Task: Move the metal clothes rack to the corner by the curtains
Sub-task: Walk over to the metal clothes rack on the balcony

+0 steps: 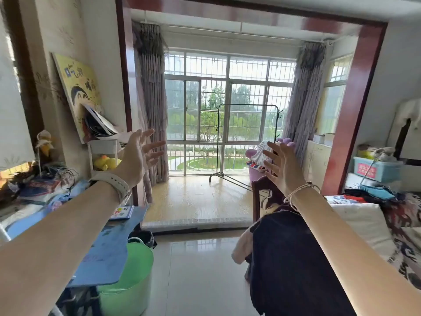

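Note:
A bare dark metal clothes rack (220, 142) stands upright on the balcony's wooden floor, in front of the window and close to the right curtain (304, 96). A second curtain (153, 103) hangs at the left corner. My left hand (139, 156) and my right hand (281, 169) are raised in front of me with fingers spread, holding nothing. Both are well short of the rack, on the near side of the balcony step.
A cluttered desk (41, 201) and green tub (132, 279) line the left. A wooden chair draped in dark clothes (287, 254) sits ahead on the right, beside a bed (373, 224). A purple seat (255, 169) stands by the rack. Tiled floor (200, 258) lies between.

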A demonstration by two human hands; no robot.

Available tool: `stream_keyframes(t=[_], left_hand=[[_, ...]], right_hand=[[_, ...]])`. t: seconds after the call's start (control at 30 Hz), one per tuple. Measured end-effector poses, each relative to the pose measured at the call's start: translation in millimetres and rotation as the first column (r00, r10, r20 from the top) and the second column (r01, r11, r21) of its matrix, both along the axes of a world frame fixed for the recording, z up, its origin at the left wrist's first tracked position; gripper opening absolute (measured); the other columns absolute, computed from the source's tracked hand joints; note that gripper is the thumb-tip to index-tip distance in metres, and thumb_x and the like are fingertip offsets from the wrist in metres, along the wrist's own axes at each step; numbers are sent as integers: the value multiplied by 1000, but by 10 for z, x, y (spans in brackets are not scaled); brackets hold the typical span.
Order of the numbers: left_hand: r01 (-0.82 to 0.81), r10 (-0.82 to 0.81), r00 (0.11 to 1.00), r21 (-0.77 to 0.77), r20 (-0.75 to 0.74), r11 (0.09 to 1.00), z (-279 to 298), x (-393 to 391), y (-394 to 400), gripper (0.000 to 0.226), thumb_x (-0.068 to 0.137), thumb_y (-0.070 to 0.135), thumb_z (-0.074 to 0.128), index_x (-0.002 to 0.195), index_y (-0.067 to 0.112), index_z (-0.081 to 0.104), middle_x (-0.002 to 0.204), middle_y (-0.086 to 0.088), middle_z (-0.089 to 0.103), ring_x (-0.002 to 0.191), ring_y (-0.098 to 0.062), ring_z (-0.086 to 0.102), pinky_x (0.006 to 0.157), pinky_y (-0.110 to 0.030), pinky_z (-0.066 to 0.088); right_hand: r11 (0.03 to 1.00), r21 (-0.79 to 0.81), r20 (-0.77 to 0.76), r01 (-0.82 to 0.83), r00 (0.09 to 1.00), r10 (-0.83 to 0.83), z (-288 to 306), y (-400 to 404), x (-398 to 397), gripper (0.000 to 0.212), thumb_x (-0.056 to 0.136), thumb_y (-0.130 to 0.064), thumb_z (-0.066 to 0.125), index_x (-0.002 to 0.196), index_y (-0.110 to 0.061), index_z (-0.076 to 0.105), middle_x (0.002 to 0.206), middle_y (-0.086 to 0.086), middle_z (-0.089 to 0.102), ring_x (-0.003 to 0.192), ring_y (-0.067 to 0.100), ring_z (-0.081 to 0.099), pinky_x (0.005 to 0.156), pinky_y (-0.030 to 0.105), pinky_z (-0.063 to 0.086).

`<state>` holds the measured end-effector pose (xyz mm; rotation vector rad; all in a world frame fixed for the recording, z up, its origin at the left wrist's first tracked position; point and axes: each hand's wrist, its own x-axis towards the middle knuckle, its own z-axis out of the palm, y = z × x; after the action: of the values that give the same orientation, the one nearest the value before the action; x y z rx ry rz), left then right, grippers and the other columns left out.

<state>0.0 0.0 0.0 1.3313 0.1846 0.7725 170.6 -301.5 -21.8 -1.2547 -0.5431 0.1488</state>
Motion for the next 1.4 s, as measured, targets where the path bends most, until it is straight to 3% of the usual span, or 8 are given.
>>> stream_keyframes(t=[0.13, 0.6, 0.73, 0.93, 1.1, 1.2, 1.33, 1.4], left_hand=[[-20, 20, 1000, -6, -25, 1000, 66, 276, 98, 49, 100, 45, 23, 135, 23, 50, 133, -15, 59, 111, -34, 55, 107, -46, 33], [-14, 14, 1000, 3, 11, 1000, 1, 2040, 1367, 50, 101, 46, 22, 138, 22, 47, 124, -12, 62, 110, -34, 55, 108, -49, 32], [48, -47, 990, -5, 132, 999, 338, 2934, 1914, 50, 100, 45, 25, 135, 19, 50, 110, -7, 67, 96, -26, 60, 90, -40, 44], [133, -129, 974, -12, 184, 991, 477, 4319, 2491, 40, 100, 44, 26, 116, 25, 57, 118, -8, 66, 102, -30, 59, 99, -42, 40], [191, -186, 974, -21, 130, 981, 43, 5674, 3113, 53, 100, 46, 23, 138, 19, 47, 124, -9, 63, 116, -35, 55, 105, -48, 36], [188, -185, 978, -25, 92, 982, -206, 6630, 3457, 55, 100, 47, 22, 142, 17, 44, 133, -14, 58, 119, -36, 54, 108, -50, 33], [177, -175, 983, -37, 49, 984, -280, 7995, 3833, 57, 101, 46, 18, 142, 18, 43, 137, -15, 56, 122, -37, 52, 110, -51, 31], [190, -189, 982, -29, 25, 981, -225, 8649, 3974, 55, 101, 44, 18, 143, 17, 42, 138, -16, 54, 120, -36, 52, 111, -51, 30]], right_hand=[[1000, -5, -46, 4, 999, -4, 75, 130, 272, 36, 91, -53, 40, 115, -34, 60, 131, -3, 54, 128, 28, 45, 113, 53, 26], [995, 29, -60, 98, 994, -97, 23, 1347, 2181, 51, 92, -54, 37, 132, -27, 54, 133, 1, 55, 134, 37, 41, 110, 53, 29], [990, 101, -2, 100, 995, -101, 285, 1976, 2930, 50, 93, -54, 33, 129, -29, 55, 134, 0, 54, 123, 29, 48, 97, 47, 36], [990, 90, 8, 113, 993, -114, 352, 2746, 3915, 46, 90, -53, 40, 125, -28, 57, 127, 0, 59, 114, 21, 52, 74, 34, 42], [972, 158, -78, 176, 983, -165, -34, 3087, 5040, 60, 78, -49, 60, 127, -15, 59, 113, 4, 66, 82, 14, 68, 54, 27, 55], [962, 185, -109, 199, 977, -181, -215, 3288, 5897, 71, 61, -49, 66, 122, -13, 60, 119, 8, 62, 95, 22, 64, 50, 26, 55], [954, 192, -142, 232, 968, -207, -208, 3578, 7271, 30, 89, -37, 51, 110, -17, 59, 125, 9, 59, 88, 18, 63, 53, 25, 52], [951, 173, -153, 255, 961, -230, -181, 3732, 7947, 35, 95, -39, 43, 114, -15, 60, 120, 9, 61, 88, 18, 66, 59, 26, 54]])
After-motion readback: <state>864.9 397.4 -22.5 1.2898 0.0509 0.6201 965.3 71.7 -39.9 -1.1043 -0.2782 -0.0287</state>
